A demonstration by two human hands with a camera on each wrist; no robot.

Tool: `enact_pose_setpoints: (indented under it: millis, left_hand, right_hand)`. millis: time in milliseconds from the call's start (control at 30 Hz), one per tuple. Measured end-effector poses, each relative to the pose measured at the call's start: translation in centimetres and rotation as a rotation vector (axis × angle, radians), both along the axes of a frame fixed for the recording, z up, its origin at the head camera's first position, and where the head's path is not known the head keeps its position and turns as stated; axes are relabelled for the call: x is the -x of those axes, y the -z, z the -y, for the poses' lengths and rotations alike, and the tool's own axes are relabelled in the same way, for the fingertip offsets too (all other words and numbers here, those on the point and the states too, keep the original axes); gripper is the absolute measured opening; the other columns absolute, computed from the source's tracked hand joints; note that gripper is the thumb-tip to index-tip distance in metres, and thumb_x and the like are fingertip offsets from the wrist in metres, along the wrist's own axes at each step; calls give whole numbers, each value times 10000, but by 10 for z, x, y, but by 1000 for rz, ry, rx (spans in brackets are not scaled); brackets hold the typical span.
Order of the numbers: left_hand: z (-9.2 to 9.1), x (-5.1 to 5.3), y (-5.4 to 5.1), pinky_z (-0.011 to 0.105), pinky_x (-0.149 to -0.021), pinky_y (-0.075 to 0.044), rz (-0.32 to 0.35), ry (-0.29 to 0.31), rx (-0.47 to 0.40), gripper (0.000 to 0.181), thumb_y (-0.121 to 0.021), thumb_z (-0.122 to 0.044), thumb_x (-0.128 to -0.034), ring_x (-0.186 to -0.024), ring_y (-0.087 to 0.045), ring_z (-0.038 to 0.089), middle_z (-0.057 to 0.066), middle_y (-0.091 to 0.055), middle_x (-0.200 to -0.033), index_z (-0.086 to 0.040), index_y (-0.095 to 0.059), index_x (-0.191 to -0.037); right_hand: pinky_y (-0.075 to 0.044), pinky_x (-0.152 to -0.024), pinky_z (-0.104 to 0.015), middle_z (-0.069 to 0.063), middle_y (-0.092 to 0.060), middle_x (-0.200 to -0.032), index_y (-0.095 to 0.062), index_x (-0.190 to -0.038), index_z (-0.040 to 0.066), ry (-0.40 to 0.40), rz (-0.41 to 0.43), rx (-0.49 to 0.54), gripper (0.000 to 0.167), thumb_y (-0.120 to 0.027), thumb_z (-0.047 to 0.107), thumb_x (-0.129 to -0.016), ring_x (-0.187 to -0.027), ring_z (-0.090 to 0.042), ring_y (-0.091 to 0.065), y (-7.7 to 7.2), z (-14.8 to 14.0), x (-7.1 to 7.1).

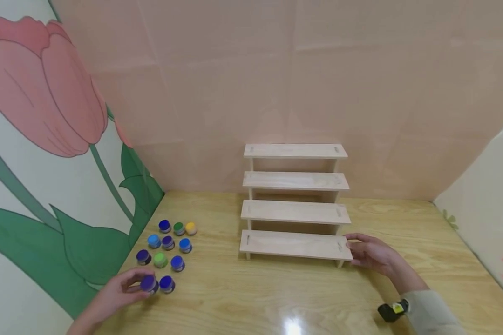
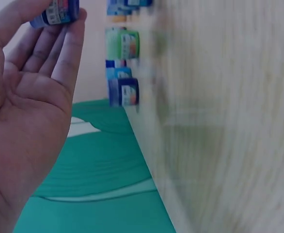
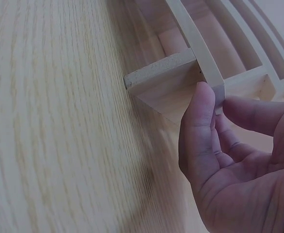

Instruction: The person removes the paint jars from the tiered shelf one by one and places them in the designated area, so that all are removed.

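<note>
My left hand [image 1: 123, 291] pinches a small purple-lidded paint jar [image 1: 149, 284] between thumb and fingertips; in the left wrist view that jar [image 2: 59, 12] appears lifted off the table. Just right of it stands a blue-lidded jar [image 1: 166, 284]. Several more little jars, with blue, purple, green and yellow lids, stand in loose rows behind, among them a light green one [image 1: 160, 259]. With thumb and fingers, my right hand [image 1: 373, 255] pinches the right end of the lowest board of a stepped wooden shelf [image 1: 295, 244], also visible close up in the right wrist view.
The shelf's several tiers rise toward a pinkish backdrop [image 1: 218, 93]. On the left a panel [image 1: 33, 177] with a painted tulip borders the wooden table [image 1: 234, 298]; a white panel [image 1: 494, 186] borders the right. A black device [image 1: 391, 311] sits at the right wrist.
</note>
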State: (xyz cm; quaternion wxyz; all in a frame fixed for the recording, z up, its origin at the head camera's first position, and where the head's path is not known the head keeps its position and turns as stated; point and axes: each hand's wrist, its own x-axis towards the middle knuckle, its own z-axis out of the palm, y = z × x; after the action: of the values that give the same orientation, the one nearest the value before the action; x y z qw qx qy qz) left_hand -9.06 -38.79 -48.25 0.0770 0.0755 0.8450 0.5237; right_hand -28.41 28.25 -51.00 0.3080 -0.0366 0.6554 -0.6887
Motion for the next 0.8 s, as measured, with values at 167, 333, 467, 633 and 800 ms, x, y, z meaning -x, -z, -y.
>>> enact_pose_setpoints:
  millis: [167,333,467,633,800]
  left_hand:
    - [5,-2,3,145,-903,-513,26,-29,17,480,-727,-108,-929,-1075,-591,-72,311,-576,-1299,119,-543,-1311]
    - [13,-2,10,133,-902,-504,3,-43,30,477,-730,-95,-922,-1079,-570,-105,349,-550,-1319,117,-547,-1308]
    - [19,-2,16,121,-911,-490,-29,-49,47,465,-729,-91,-921,-1088,-556,-119,355,-551,-1321,109,-557,-1304]
    - [23,2,23,119,-917,-481,-31,-66,93,464,-743,-128,-918,-1089,-536,-139,309,-577,-1323,76,-580,-1302]
    - [25,4,29,138,-916,-487,-54,-83,121,470,-750,-133,-913,-1078,-552,-117,287,-604,-1300,68,-586,-1305]
  right_hand:
    - [-604,-758,-289,11,-712,-1032,-589,-1210,214,-1,1,6,193,-535,123,-1049,-917,-132,-685,0,-1,1]
    - [-606,-757,-293,10,-717,-1028,-594,-1209,214,-5,-1,6,197,-527,115,-1052,-916,-132,-688,1,-2,3]
    - [-604,-760,-296,11,-716,-1028,-588,-1215,208,1,2,-1,194,-543,124,-1046,-917,-132,-686,1,-1,3]
    - [-604,-767,-299,12,-714,-1035,-589,-1218,209,4,8,-6,195,-552,131,-1043,-923,-133,-684,2,-1,2]
    - [-606,-769,-300,10,-714,-1041,-581,-1229,200,2,12,-5,200,-551,132,-1044,-927,-135,-688,2,-1,2]
